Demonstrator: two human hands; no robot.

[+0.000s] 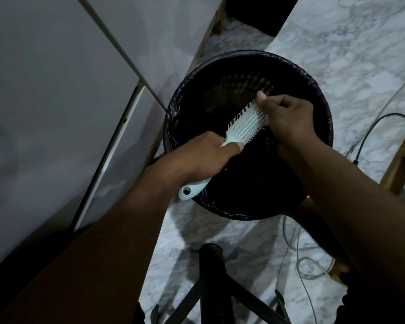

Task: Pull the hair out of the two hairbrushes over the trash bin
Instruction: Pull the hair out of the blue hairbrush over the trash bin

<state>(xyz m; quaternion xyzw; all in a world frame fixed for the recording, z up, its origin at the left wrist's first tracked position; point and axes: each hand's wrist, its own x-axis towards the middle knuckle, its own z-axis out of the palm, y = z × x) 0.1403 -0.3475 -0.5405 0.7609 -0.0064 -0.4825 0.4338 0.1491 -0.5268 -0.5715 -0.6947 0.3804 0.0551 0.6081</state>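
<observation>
Head view: I hold a pale hairbrush (pixel 237 132) over the black trash bin (pixel 246 136) at mid-frame.

The bin is round, with latticed walls and a dark bag folded over its rim; its inside is too dark for me to tell what lies in it. The brush hangs above the opening, its long axis running from lower left to upper right, bristles facing up and toward the upper left, handle end with its hanging hole poking out past the bin's lower left rim. My left hand (pixel 204 157) is wrapped closed around the handle just below the bristle pad, thumb along the neck. My right hand (pixel 288 120) is curled over the far tip of the brush head, fingers bent down against the bristles, thumb raised above them. Whether any hair is pinched there I cannot tell. Cables (pixel 372 132) trail on the marble floor (pixel 348 54) to the right.
</observation>
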